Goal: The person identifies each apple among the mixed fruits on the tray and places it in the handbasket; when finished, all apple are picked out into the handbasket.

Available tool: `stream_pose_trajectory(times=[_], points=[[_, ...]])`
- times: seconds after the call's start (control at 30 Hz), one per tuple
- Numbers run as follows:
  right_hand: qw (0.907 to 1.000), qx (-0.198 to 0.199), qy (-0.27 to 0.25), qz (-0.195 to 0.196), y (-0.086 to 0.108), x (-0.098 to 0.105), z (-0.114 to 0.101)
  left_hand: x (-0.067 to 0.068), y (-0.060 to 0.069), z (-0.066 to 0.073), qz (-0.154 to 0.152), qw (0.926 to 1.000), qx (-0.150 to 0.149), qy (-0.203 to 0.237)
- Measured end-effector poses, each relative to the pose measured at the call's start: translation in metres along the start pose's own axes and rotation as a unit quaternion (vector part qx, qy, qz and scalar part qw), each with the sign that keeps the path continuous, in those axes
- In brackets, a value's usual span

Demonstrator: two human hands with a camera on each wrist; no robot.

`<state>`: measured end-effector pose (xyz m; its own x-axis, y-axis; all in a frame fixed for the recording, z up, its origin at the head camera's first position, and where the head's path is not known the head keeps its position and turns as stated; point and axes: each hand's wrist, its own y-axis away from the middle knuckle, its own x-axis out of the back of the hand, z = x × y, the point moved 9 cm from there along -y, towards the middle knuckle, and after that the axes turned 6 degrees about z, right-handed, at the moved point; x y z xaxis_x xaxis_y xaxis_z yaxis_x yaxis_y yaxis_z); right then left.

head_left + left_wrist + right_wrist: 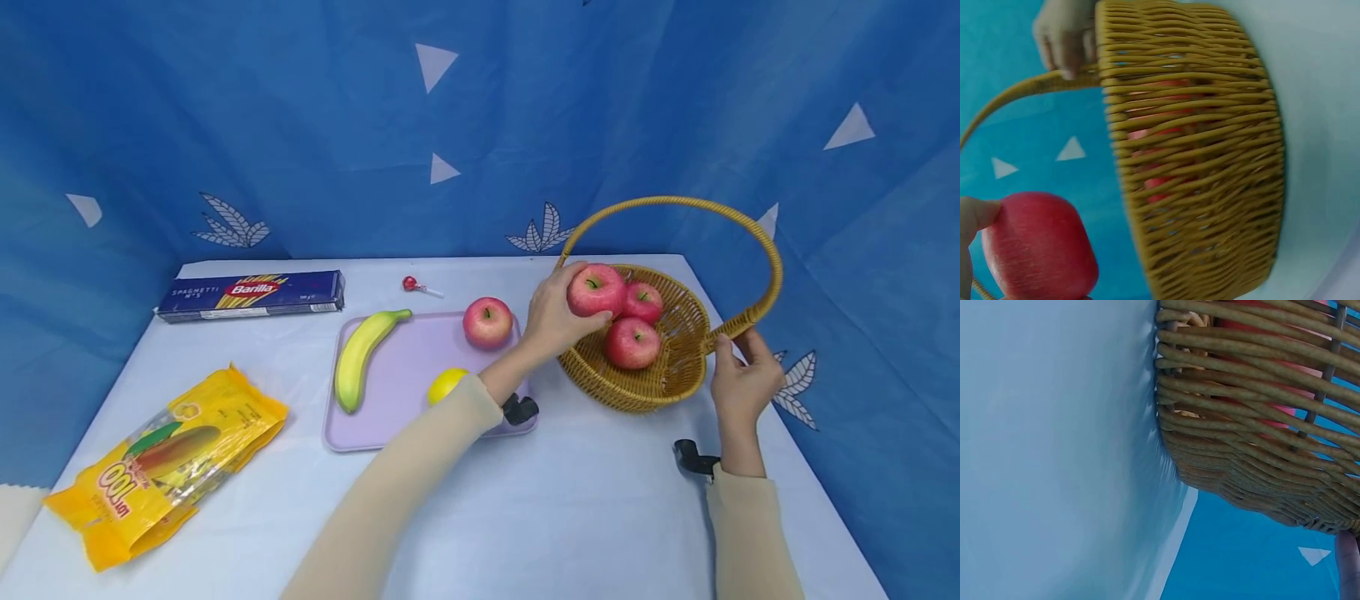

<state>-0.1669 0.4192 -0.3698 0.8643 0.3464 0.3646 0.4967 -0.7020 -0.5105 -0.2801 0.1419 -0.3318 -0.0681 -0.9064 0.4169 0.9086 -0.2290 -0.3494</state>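
Red skin shows on the apple [595,290] held between thumb and fingers of the left hand [553,315], above the rim of a wicker basket [615,390]. Two more apples [633,343] lie inside, lower and just right of those fingers. The right hand's [744,379] fingers pinch the base of the basket's handle [767,296]. Left of the left fingers, a lilac tray [405,358] carries another apple [487,323], a banana [362,358] and a yellow fruit [446,385], partly hidden by the sleeve [420,458]. Farthest left on the bench [570,508] lie a spaghetti box [251,296] and a yellow bag [168,467].
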Motion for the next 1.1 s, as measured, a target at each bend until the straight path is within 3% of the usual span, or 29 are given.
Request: stream_pose_trajectory(times=[0.27,0.5,0.7,0.97,1.1], points=[[1.0,-0.004,-0.001,-0.001,-0.002,0.0,0.0,-0.035,-0.014,-0.007,-0.013,0.9999,0.004,-0.01],[0.9997,-0.022,0.003,-0.005,-0.001,-0.002,0.005,-0.054,-0.018,-0.022,-0.02,0.999,0.01,-0.039],[0.9995,-0.029,0.014,-0.002,-0.002,-0.002,0.009,-0.061,-0.017,-0.028,-0.018,0.9972,0.014,-0.071],[0.9998,-0.02,0.009,-0.002,0.0,0.0,0.006,-0.067,-0.021,-0.037,-0.01,0.99,0.072,-0.121],[0.9999,-0.009,-0.003,-0.005,0.001,0.0,0.001,-0.067,-0.024,-0.041,-0.009,0.9876,0.096,-0.124]])
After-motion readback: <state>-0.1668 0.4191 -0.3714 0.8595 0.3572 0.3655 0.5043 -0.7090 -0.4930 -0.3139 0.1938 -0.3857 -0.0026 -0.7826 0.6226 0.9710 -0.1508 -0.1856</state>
